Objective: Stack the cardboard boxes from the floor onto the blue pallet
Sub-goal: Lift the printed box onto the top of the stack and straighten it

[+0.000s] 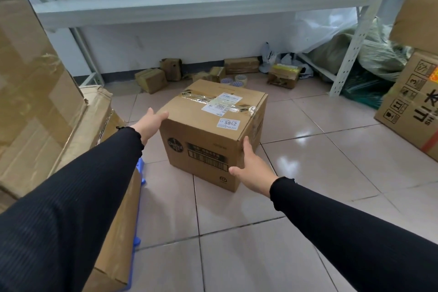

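Observation:
A taped cardboard box [208, 140] with a "5842" sticker stands on the tiled floor in the middle. My left hand [150, 124] reaches its upper left edge, fingers apart, fingertips just touching the corner. My right hand [251, 168] cups the box's lower right front corner, thumb on the front face and fingers round the side. The box rests on the floor. At the left, slivers of the blue pallet [141, 173] show under a stack of large cardboard boxes [35, 92].
White metal shelving [180, 7] with boxes runs along the back wall, one post [350, 54] at the right. Small crushed boxes [151, 79] and tape rolls [237, 80] lie beneath it. More printed boxes [414, 104] and plastic bags [369, 54] crowd the right.

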{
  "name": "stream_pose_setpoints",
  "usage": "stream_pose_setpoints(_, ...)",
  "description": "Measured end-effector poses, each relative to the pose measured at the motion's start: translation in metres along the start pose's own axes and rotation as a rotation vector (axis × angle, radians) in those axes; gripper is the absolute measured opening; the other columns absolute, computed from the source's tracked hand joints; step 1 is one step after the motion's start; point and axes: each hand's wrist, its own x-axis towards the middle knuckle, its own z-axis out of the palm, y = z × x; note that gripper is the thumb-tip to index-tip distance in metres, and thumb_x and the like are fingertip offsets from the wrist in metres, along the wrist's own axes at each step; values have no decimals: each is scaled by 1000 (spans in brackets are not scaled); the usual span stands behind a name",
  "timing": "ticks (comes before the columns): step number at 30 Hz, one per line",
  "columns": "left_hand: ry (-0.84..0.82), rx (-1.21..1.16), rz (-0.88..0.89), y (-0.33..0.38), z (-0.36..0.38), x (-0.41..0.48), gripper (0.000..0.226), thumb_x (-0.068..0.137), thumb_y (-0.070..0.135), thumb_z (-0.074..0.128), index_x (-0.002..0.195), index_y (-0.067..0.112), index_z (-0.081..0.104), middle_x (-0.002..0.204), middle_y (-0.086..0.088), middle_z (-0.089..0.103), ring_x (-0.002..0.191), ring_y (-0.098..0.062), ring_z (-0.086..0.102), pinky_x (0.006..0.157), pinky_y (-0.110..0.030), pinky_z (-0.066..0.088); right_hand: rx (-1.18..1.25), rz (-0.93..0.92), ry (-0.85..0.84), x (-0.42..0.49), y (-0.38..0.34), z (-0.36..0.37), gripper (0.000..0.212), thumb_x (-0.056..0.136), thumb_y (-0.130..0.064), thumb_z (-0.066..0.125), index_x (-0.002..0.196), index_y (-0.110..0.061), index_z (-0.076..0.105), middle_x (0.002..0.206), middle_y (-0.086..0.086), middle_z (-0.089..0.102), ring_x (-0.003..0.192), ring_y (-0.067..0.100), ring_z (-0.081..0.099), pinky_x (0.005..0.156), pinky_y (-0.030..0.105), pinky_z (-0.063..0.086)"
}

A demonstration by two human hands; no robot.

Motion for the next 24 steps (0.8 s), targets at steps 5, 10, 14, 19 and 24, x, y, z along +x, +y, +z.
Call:
stream_pose_setpoints(5,1,-57,-20,-20,8,-12,78,97,53,60,157,7,41,155,-11,51,141,-29,48,120,-43,33,288,80,106,14,27,0,98,86,-30,71,163,-26,11,160,5,36,141,30,47,107,44,47)
stream_pose_setpoints(10,-44,-179,-5,-33,33,-41,51,99,47,62,135,13,56,119,-3,64,112,-20,58,99,-33,43,475,135,170,13,39,-3,63,88,-14,73,144,-27,47,136,8,48,116,26,59,99,41,51)
stream_pose_setpoints(14,-59,-312,3,-31,43,-67,51,98,43,64,137,18,43,123,-5,60,98,-14,56,76,-30,43,712,156,154,-2,41,3,74,90,-8,74,148,-28,34,134,0,59,122,22,56,100,40,45)
stream_pose_setpoints(19,-66,-324,26,-9,52,-108,47,100,41,62,137,20,43,117,-4,60,92,-15,56,69,-31,42,846,149,238,-36,49,0,88,90,-7,75,158,-27,22,139,0,56,125,21,53,102,37,41)
stream_pose_setpoints(24,-57,-324,140,48,48,-156,46,101,40,59,138,20,42,114,-2,59,91,-13,56,66,-30,41,918,66,389,-78,25,-40,77,90,-9,75,150,-25,31,133,-2,58,120,19,55,101,38,43)
